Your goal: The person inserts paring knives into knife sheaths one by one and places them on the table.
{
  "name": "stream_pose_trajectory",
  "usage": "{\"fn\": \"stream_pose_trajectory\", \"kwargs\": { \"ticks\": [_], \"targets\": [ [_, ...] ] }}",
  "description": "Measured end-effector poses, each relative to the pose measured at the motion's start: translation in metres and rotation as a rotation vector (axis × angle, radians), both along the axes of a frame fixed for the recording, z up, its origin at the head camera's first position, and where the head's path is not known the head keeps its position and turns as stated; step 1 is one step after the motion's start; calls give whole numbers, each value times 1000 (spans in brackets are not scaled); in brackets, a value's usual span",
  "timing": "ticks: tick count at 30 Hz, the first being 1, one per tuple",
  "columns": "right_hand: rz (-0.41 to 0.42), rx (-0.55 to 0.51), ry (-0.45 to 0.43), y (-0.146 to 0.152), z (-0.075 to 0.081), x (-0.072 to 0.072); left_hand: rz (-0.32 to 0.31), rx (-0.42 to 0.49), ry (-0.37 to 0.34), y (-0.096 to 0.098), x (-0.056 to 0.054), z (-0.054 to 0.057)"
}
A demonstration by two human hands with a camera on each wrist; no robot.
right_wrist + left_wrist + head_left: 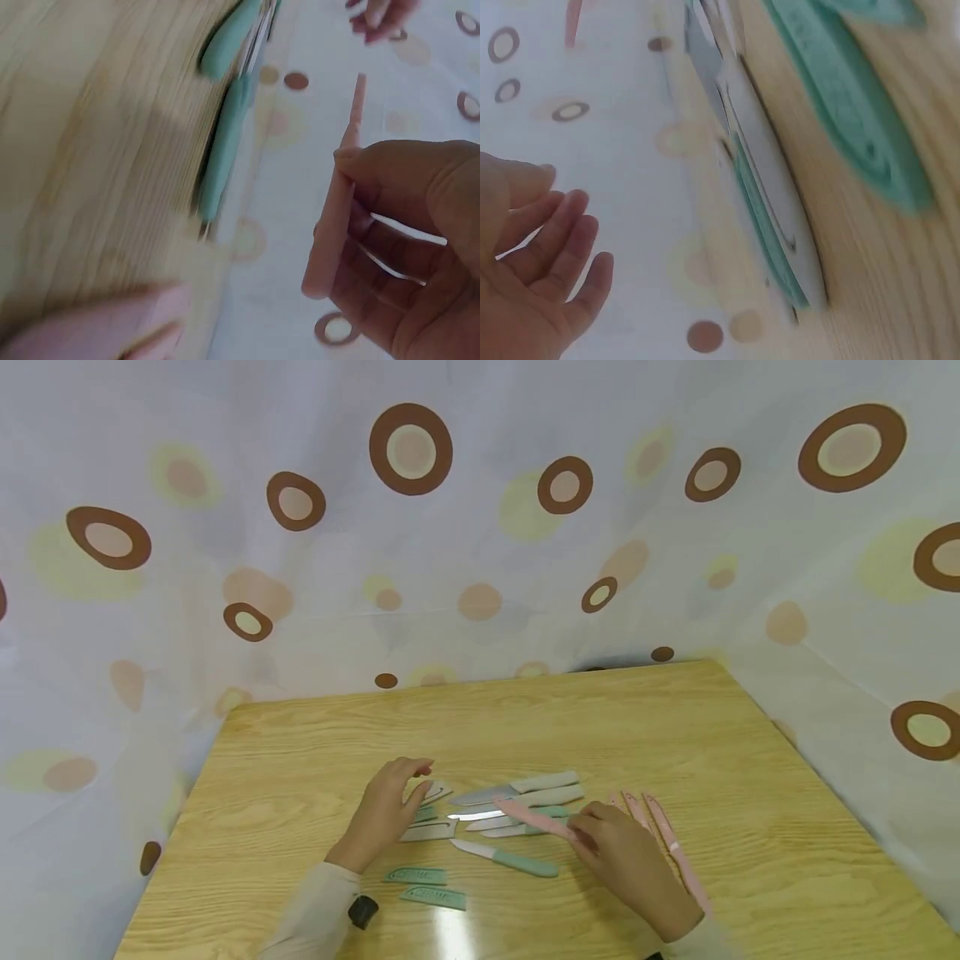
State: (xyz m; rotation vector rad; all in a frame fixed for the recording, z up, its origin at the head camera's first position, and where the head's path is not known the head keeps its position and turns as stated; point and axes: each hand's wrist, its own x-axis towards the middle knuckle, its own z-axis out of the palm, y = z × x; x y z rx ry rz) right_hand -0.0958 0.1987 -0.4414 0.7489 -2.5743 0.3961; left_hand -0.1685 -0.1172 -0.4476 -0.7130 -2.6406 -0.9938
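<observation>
My right hand (622, 860) pinches a pink knife (534, 818) by its handle between thumb and fingers. The knife is pink along its whole length, and its far end points left over the other knives. With fingers loosely bent and nothing in them, my left hand (382, 814) hovers by the white sheath (429, 832) and a green sheath (761, 217). Between the hands lie knives with bare blades: white-handled knives (555, 796) at the back and a green-handled knife (525, 863) in front. Other green handles are partly hidden behind the pink knife.
Two green sheaths (432, 897) lie at the front left of the wooden table (300, 768). Several pink knives (681, 856) lie side by side beyond my right hand, partly covered by it. A patterned cloth (480, 552) hangs around the table's back and sides.
</observation>
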Motion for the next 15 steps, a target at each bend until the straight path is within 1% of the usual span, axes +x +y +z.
{"fn": "stream_pose_trajectory", "kwargs": {
  "ticks": [2,3,5,7,9,12,15],
  "targets": [
    [-79,-9,-22,16,0,4,54,-10,-40,-6,-5,-2],
    [-124,-15,-45,25,1,6,71,-17,-64,-9,-7,-3],
    [-217,-34,-126,43,3,12,92,-37,-119,-13,-11,-5],
    [-314,-57,-222,63,3,17,103,-57,-167,-16,-14,-7],
    [-402,-85,-321,81,4,23,107,-78,-200,-17,-17,-10],
    [-513,-129,-428,106,3,30,113,-109,-242,-16,-19,-14],
    [-597,-151,-512,124,0,37,119,-150,-266,-15,-21,-17]
  ]
}}
